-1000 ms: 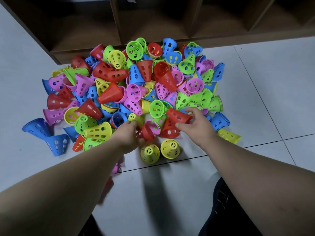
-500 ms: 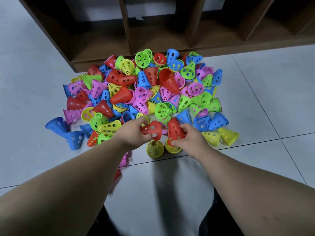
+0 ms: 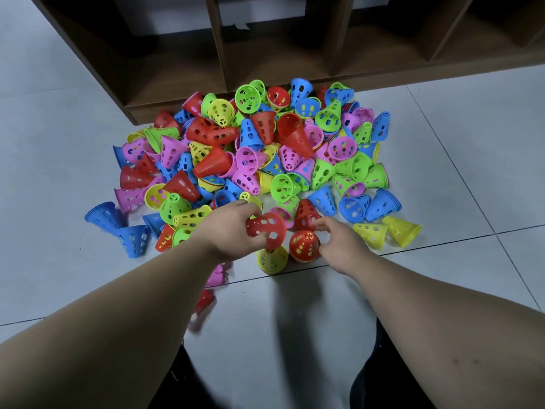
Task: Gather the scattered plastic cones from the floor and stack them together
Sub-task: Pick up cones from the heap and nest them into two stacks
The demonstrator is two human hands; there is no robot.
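Currently the grey tiled floor (image 3: 472, 143) runs up to a brown shelf unit (image 3: 295, 39), and the heap of plastic cones (image 3: 256, 152) lies on the tiles just in front of it. Your left hand (image 3: 233, 231) grips a red cone (image 3: 267, 230) at the heap's near edge. Your right hand (image 3: 339, 246) curls beside a second red cone (image 3: 304, 245) standing there, thumb at its rim; whether it grasps or has let go, cannot tell.

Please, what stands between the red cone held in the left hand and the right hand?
In the head view, a second red perforated plastic cone stands there, tip up, with yellow showing through its holes; the right hand is close beside it.
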